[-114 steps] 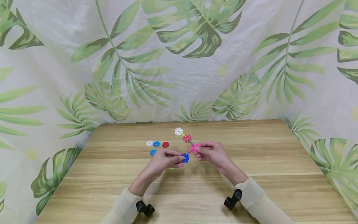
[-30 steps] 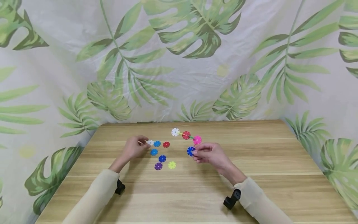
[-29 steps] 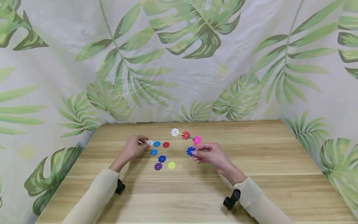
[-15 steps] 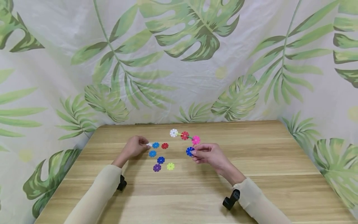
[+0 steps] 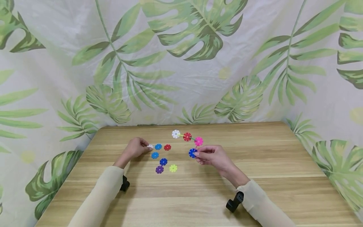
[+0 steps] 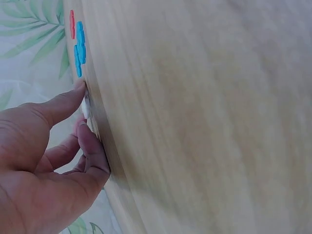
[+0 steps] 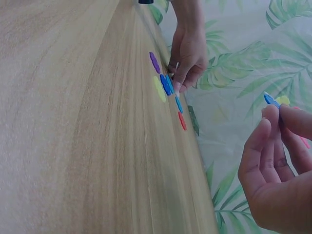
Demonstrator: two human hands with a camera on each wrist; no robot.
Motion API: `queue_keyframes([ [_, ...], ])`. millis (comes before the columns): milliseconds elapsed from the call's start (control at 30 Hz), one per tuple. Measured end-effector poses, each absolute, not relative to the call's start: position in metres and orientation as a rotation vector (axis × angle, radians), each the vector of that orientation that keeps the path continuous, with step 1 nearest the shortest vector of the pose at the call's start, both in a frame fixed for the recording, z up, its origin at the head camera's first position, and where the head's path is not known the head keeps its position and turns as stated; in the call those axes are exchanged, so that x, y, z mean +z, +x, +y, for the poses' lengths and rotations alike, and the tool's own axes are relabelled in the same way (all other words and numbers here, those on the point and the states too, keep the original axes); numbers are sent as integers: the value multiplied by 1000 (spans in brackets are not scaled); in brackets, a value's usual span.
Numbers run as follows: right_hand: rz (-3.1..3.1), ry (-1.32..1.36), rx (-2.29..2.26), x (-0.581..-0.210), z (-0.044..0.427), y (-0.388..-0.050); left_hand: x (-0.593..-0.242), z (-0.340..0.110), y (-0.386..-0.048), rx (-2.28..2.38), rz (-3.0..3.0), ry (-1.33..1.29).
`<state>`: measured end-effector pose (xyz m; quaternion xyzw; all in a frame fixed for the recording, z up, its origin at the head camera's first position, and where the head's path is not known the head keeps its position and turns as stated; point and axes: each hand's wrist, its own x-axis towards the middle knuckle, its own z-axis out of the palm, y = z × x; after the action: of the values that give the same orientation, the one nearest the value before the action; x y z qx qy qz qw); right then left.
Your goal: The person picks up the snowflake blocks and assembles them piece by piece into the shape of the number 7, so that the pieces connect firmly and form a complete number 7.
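My right hand (image 5: 212,157) pinches the dark blue interlocking disc (image 5: 193,153) at the near end of a chain of notched plastic discs, held up off the table. From there the chain runs through a pink disc (image 5: 198,141) and a red disc (image 5: 187,136) to a white end disc (image 5: 175,134), with yellow and green discs edge-on between. At the left, my left hand (image 5: 137,148) pinches a loose white disc (image 5: 150,146) between thumb and fingers at the table top. In the left wrist view this white disc (image 6: 87,108) shows edge-on, partly hidden by the fingers.
Loose discs lie flat on the wooden table (image 5: 198,201): light blue (image 5: 158,147), another light blue (image 5: 154,155), red (image 5: 167,147), dark blue (image 5: 163,161), purple (image 5: 159,169) and yellow (image 5: 173,168). A leaf-patterned cloth (image 5: 198,78) hangs behind the table.
My left hand has let go of the chain's blue disc and gone left to the loose white disc, which has since shifted slightly left. My right hand now holds the blue disc instead of the pink one.
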<state>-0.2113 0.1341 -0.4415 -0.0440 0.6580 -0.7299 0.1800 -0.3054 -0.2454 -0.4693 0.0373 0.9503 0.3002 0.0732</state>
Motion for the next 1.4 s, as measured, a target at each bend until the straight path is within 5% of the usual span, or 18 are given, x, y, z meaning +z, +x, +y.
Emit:
queue_keyframes([
  [433,1847,-154,-2080,-444,136,-211,-466,-233,-290,1351,2724,54],
  [900,1859,-138,-2081,-443,136,-211,-441,-153,-231,1517,2622,105],
  [1400,1871,-170,-2097,-444,134,-210,-431,-93,-187,1419,2803,530],
])
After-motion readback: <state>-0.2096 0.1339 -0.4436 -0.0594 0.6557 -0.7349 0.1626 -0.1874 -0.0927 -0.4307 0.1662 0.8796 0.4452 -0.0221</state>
